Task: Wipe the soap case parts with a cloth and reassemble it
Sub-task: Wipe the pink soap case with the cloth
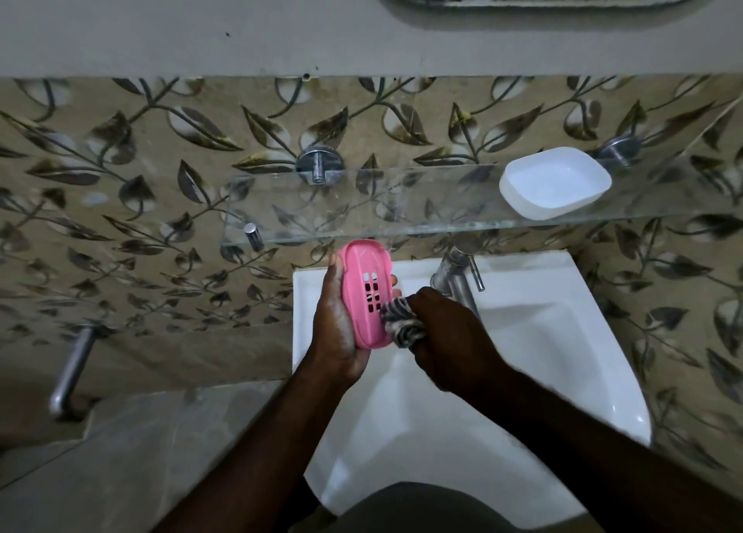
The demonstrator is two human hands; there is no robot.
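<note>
The left hand (pixel 339 323) grips one pink slotted tray (pixel 368 293), fingers wrapped behind it with two fingertips showing at its right edge and the thumb along its left side. The right hand (pixel 446 331) is clenched around one bunched striped cloth (pixel 402 321), which presses against the tray's lower right edge, just below the block of small slots. Both hands hover above the back left part of the one white sink (pixel 563 371), with its single metal tap (pixel 458 279) just right of the tray. Above the sink runs one glass shelf (pixel 362 210), and one white case base (pixel 555 182) sits open side up toward its right end, well apart from the tray.
</note>
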